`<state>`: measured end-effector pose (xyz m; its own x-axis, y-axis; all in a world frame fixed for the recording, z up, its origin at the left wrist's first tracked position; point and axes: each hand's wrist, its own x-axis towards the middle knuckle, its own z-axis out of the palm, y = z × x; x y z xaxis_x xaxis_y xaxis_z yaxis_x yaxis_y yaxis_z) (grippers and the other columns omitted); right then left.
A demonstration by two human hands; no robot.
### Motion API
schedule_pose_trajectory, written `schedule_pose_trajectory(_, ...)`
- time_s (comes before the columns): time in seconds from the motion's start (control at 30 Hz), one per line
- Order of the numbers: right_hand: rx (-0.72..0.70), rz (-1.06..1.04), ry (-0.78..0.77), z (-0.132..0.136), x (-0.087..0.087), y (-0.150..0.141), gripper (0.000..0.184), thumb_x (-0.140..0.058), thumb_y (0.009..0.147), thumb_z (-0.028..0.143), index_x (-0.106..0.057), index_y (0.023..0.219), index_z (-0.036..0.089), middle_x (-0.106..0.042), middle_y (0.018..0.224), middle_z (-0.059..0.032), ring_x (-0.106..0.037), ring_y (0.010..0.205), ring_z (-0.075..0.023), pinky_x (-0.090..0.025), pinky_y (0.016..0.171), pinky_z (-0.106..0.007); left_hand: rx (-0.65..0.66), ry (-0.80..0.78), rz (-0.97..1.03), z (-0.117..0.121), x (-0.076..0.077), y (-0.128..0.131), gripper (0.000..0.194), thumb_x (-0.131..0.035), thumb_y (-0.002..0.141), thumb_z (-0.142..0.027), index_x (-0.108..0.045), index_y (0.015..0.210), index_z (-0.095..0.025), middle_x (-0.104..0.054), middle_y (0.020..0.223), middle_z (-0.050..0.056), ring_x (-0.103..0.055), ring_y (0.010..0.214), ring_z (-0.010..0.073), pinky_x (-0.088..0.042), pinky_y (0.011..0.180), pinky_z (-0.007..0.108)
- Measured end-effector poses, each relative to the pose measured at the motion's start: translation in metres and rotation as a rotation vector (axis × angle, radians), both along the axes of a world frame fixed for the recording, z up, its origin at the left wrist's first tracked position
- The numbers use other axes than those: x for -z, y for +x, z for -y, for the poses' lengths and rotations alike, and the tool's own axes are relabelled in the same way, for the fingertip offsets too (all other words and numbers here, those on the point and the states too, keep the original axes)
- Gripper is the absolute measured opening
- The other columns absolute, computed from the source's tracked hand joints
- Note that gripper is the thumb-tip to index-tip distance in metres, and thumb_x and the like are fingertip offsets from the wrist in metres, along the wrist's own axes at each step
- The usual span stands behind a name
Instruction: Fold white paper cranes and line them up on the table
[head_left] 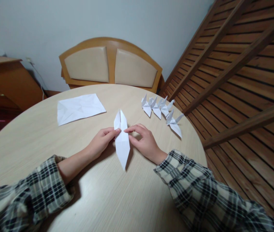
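Observation:
A folded white paper [122,145], long and pointed at both ends, is between my hands just above or on the table. A slit splits its far end into two points. My left hand [102,139] pinches its left edge, thumb on top and fingers partly hidden beneath. On the right edge, my right hand [144,140] has its index finger on the paper and its thumb just below, also closed on the edge. Several finished white paper cranes [174,124] stand to the right of my right hand.
A creased white paper sheet [80,109] lies at the back left of the round wooden table [98,199]. Behind the table is a wooden headboard-like piece with cream panels [87,64]. Slatted wood [248,80] rises on the right, and a wooden cabinet [11,77] stands at left.

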<state>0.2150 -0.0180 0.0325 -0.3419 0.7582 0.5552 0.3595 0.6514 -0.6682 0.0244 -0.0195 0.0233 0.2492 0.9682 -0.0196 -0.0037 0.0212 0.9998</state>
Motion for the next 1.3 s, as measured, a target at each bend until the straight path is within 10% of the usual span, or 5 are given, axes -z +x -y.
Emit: schedule_pose_trajectory(1.3,-0.174,0.093,0.051,-0.013,0.004,0.008,0.024,-0.058,0.085,0.009,-0.07,0.099,0.025,-0.072,0.099,-0.0015,-0.063,0.096,-0.0168,-0.048,0.091,-0.038,0.1,-0.114,0.213,0.0,-0.005,0.005,0.027,-0.071,0.078,-0.04,-0.067,0.079,-0.013,-0.067,0.072,0.002,-0.054,0.062,0.0118,-0.039,0.062,0.024)
